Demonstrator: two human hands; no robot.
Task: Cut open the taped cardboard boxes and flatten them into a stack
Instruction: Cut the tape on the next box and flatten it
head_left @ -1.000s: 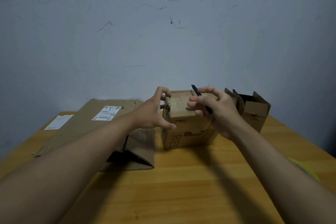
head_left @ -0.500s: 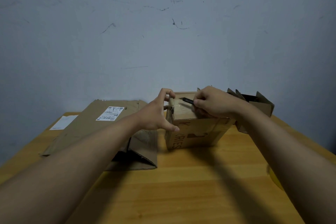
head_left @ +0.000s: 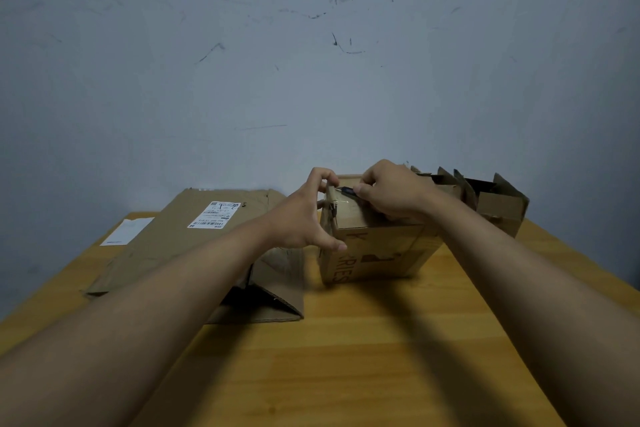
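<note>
Centrally, near the table's (head_left: pixel 346 357) far edge, one taped box (head_left: pixel 377 250) stands; the left hand (head_left: pixel 304 218) grips its left corner, the right hand (head_left: pixel 394 196) pinches one cutter (head_left: pixel 347 190) on top. One opened box (head_left: pixel 498 204) sits behind right, one flattened box (head_left: pixel 166 239) lies left.

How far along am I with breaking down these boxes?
Done: one flattened box with a shipping label lies on the wooden table, left. In hand: your left hand steadies the closed printed box while your right hand holds a dark cutter at its top edge. Left: flattening this box and the open box behind it.
</note>
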